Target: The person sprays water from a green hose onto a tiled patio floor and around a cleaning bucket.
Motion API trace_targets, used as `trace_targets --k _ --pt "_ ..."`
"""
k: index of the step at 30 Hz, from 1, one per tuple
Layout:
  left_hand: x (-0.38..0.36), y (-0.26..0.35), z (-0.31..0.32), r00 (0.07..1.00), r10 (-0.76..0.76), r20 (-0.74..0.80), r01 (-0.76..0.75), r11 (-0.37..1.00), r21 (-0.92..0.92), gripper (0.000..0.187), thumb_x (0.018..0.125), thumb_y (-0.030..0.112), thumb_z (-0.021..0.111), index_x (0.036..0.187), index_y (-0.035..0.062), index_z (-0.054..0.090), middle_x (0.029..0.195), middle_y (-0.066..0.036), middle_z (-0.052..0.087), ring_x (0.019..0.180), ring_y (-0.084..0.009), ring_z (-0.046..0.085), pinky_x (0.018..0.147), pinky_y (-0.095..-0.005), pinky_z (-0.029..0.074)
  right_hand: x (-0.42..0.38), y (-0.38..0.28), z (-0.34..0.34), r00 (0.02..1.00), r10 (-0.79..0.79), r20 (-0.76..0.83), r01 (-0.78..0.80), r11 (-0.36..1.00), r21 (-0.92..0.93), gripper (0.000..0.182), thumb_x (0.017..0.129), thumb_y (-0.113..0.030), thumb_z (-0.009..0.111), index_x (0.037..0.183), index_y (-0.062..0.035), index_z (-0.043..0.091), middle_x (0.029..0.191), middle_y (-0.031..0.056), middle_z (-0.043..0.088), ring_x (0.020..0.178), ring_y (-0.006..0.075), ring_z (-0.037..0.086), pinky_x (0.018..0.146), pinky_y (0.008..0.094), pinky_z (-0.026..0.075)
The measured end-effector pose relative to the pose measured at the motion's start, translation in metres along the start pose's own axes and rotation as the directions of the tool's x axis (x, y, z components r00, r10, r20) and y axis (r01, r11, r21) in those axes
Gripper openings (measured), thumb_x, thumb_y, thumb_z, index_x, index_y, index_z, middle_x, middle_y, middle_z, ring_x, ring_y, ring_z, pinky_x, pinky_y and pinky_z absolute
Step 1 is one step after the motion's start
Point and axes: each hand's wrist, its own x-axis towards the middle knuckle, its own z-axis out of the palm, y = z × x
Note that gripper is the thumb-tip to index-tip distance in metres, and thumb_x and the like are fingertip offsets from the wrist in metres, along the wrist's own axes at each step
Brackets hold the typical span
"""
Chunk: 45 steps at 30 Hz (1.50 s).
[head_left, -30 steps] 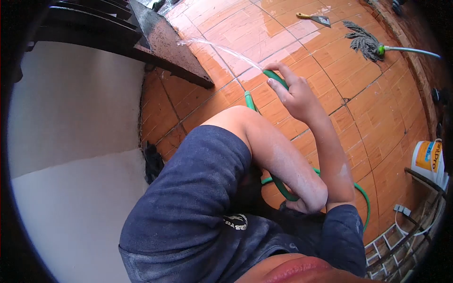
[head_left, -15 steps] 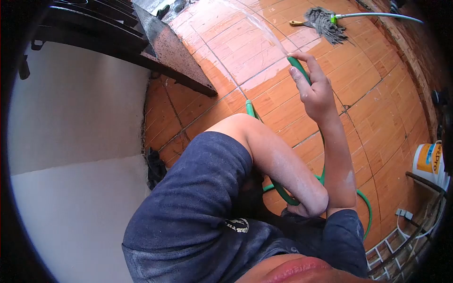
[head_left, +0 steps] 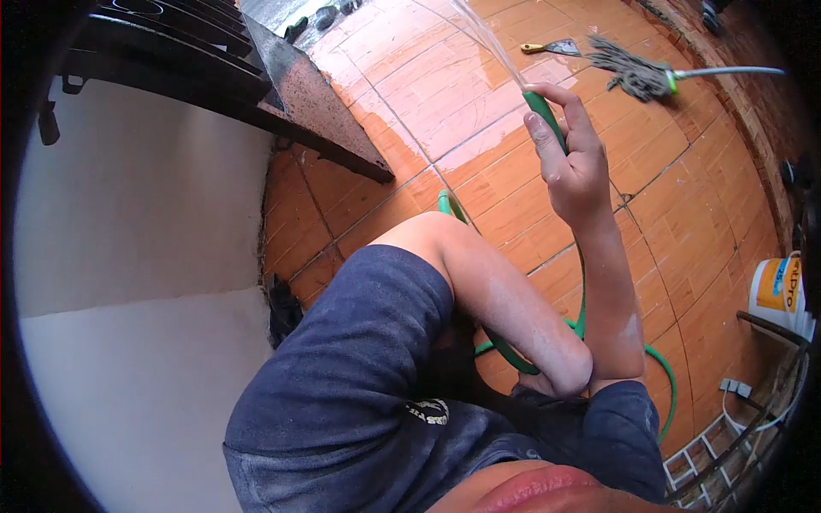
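Observation:
My right hand is closed around the end of a green hose, with the thumb along its side and the index finger at the mouth. A water stream shoots from it towards the far floor. My left forearm crosses in front of my body, its wrist sharply bent. The left hand is tucked underneath, where another stretch of hose meets it; its fingers are mostly hidden. Beyond the stream lie a scraper with a wooden-coloured handle and a grey string mop.
Orange tiles are wet and shiny towards the back. A dark structure with a speckled side panel stands left, beside a pale wall. At right are a paint bucket and a white rack. Hose loops lie on the floor.
The mop has shifted right and towards me, uncovering the scraper's blade. The water stream has swung slightly to the right. My hands keep nearly the same positions.

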Motion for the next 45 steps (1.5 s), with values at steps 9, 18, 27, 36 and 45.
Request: trace_targets --k 9,18,27,36,45 --pt "0.002 -0.001 -0.001 1.0 -0.011 0.029 0.011 1.0 -0.012 0.045 0.075 0.043 0.072 0.113 0.0194 0.07 0.124 -0.006 0.063 0.113 -0.0236 0.056 0.099 -0.0429 0.043 0.0 -0.003 -0.003 0.994 0.075 0.085 -0.066 0.993 -0.098 0.023 0.095 -0.016 0.056 0.117 -0.0104 0.053 0.075 0.0133 0.062 0.065 0.0181 0.06 0.059 0.0319 0.045" --pt "0.006 0.0 -0.001 0.999 -0.001 0.043 0.003 0.999 -0.037 0.046 0.075 0.041 0.073 0.114 0.0183 0.069 0.125 -0.006 0.062 0.114 -0.0221 0.056 0.099 -0.0401 0.042 -0.011 0.051 0.01 0.941 0.177 0.289 -0.119 0.971 -0.208 0.026 0.094 -0.022 0.056 0.117 -0.0092 0.055 0.07 0.0111 0.057 0.064 0.0184 0.055 0.059 0.0345 0.043" --pt "0.006 -0.002 -0.004 0.998 -0.026 0.049 0.032 0.991 -0.132 0.049 0.072 0.036 0.077 0.116 0.0154 0.068 0.123 -0.005 0.063 0.115 -0.0178 0.054 0.099 -0.0339 0.04 -0.016 0.075 0.018 0.949 0.214 0.231 -0.161 0.96 -0.227 0.027 0.094 -0.022 0.056 0.117 -0.0082 0.056 0.067 0.0114 0.056 0.062 0.0196 0.056 0.059 0.0355 0.042" --pt "-0.036 -0.003 -0.009 0.997 0.073 0.003 -0.073 0.997 -0.032 0.053 0.076 0.046 0.071 0.122 0.0188 0.066 0.138 -0.006 0.053 0.123 -0.026 0.051 0.105 -0.0432 0.041 -0.008 0.055 0.013 0.956 0.26 0.137 -0.228 0.95 -0.214 0.026 0.094 -0.02 0.055 0.117 -0.0089 0.055 0.081 0.0215 0.064 0.075 0.0362 0.065 0.067 0.0413 0.049" --pt "-0.019 -0.007 -0.005 0.992 0.102 0.076 -0.103 0.995 0.009 0.041 0.076 0.041 0.071 0.109 0.0161 0.072 0.12 -0.008 0.065 0.107 -0.0259 0.06 0.093 -0.0436 0.049 0.011 0.108 -0.042 0.923 0.315 -0.223 -0.358 0.914 -0.191 0.026 0.094 -0.019 0.056 0.117 -0.0072 0.056 0.09 0.0152 0.067 0.077 0.0228 0.063 0.068 0.0362 0.049"
